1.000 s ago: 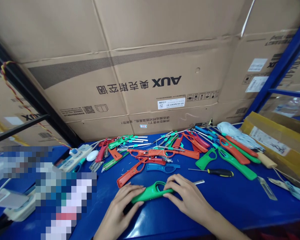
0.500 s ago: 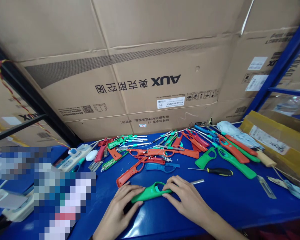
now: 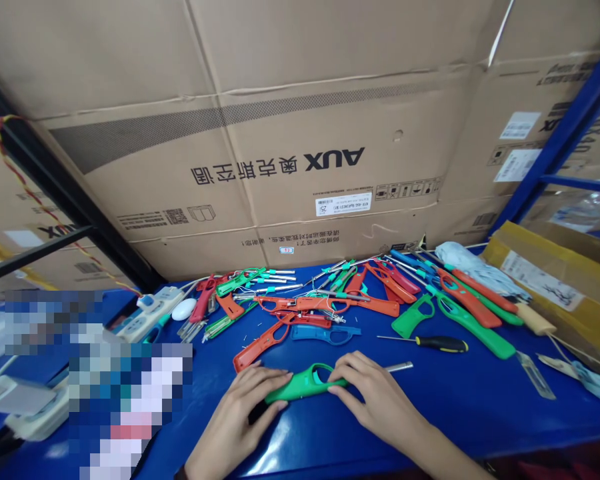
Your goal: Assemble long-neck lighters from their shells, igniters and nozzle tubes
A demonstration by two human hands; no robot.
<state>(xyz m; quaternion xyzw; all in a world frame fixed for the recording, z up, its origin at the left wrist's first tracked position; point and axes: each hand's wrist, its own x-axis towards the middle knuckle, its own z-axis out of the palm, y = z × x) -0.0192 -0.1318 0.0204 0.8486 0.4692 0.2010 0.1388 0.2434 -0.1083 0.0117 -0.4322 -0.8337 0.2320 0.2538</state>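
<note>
Green plastic lighter body (image 3: 293, 392) sits gripped between your hands at the front of the blue workbench (image 3: 460, 407): your left hand (image 3: 237, 417) curls around its handle end, your right hand (image 3: 375, 400) closes beside its open loop. Orange lighter body (image 3: 263, 345) lies just beyond.

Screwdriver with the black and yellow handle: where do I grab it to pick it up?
Take the fat black-and-yellow handle of the screwdriver, coming down from the near side. It lies flat on the blue bench, its thin metal shaft pointing left, so the handle is the thick part to wrap fingers around. The right hand on the green lighter body is closest, on that near side.
</note>
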